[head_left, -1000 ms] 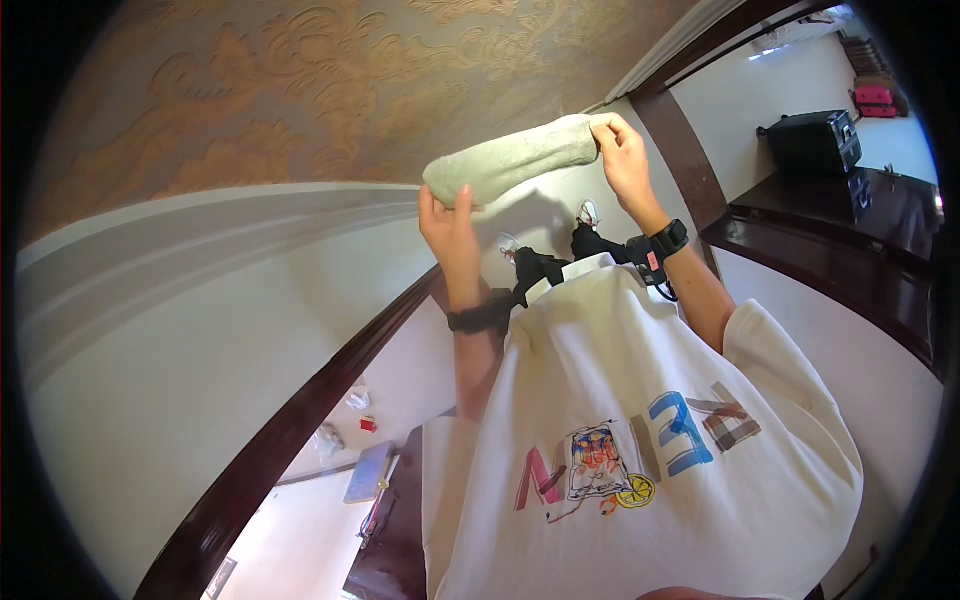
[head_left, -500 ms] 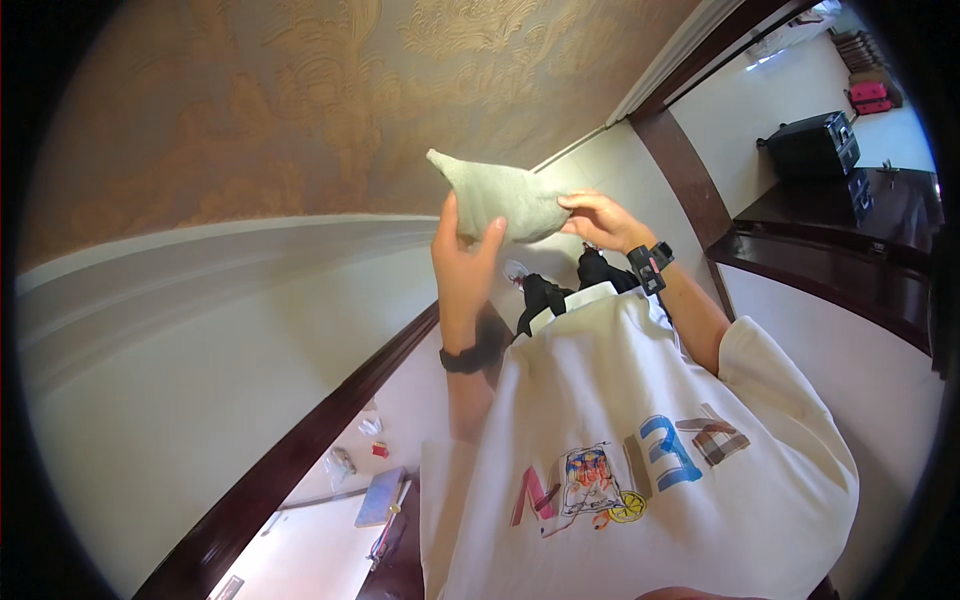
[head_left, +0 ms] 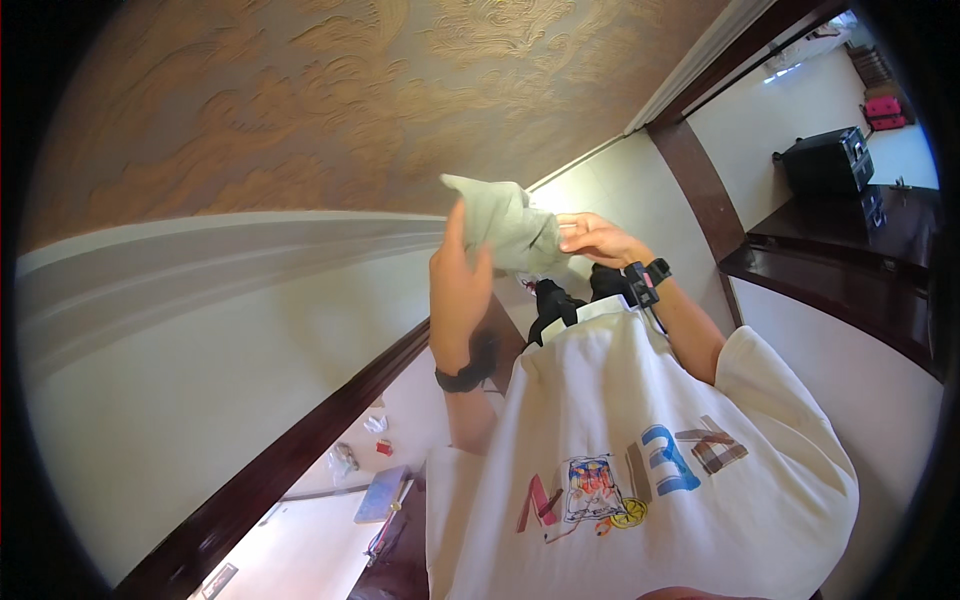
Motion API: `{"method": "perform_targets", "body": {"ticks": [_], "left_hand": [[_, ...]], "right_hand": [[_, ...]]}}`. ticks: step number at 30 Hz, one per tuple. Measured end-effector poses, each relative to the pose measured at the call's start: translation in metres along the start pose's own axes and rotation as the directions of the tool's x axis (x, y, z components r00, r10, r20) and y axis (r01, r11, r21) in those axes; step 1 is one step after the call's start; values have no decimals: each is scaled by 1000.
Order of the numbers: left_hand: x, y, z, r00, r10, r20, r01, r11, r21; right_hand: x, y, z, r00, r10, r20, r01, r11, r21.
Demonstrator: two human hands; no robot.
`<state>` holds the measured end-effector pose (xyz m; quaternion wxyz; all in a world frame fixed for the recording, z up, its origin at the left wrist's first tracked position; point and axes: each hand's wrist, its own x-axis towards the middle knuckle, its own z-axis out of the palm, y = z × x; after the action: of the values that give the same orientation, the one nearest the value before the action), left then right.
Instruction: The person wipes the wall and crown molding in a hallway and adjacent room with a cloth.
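Observation:
A pale green cloth (head_left: 508, 222), creased and bunched, is held up in front of the patterned wall. My left hand (head_left: 461, 290) grips its left side, with the thumb on the near face and the fingers partly hidden behind it. A loose corner sticks up above that hand. At the cloth's right edge, my right hand (head_left: 603, 241) pinches it between thumb and fingers. A black band circles my left wrist, and a dark strap with a small device (head_left: 646, 282) is on the right.
The gold-brown textured wall (head_left: 300, 120) rises ahead, above a white ledge (head_left: 250, 290). A dark wooden door frame (head_left: 700, 180) stands right, with a black suitcase (head_left: 828, 162) and a pink case (head_left: 884, 113) beyond. At lower left are a blue box (head_left: 382, 494) and a red item (head_left: 384, 448).
The cloth has bunched up and sunk slightly, its right part crumpling between my hands. My right hand is a little lower. The whole view has shifted slightly.

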<state>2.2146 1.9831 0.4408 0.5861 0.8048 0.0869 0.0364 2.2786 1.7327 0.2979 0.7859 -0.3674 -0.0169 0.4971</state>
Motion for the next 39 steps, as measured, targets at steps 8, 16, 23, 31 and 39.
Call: {"method": "perform_targets", "body": {"ticks": [8, 16, 23, 31, 39], "left_hand": [[-3, -18, -18, 972, -231, -42, 220, 835, 505], [-5, -53, -18, 999, 29, 20, -35, 905, 424], [-4, -61, -27, 996, 33, 78, -68, 853, 518], [7, -42, -26, 989, 33, -144, 3, 969, 246], [19, -34, -34, 947, 16, -320, -33, 998, -48]], "right_hand": [[-18, -48, -24, 920, -200, -338, -11, 848, -530], [-22, -62, -8, 877, -450, -171, -141, 98, -985], [-30, -76, 1, 684, -718, -133, -11, 173, -985], [-49, -118, 12, 739, -655, -156, 79, 315, -946], [-56, -126, 4, 914, -309, -263, -13, 625, -780]]}}
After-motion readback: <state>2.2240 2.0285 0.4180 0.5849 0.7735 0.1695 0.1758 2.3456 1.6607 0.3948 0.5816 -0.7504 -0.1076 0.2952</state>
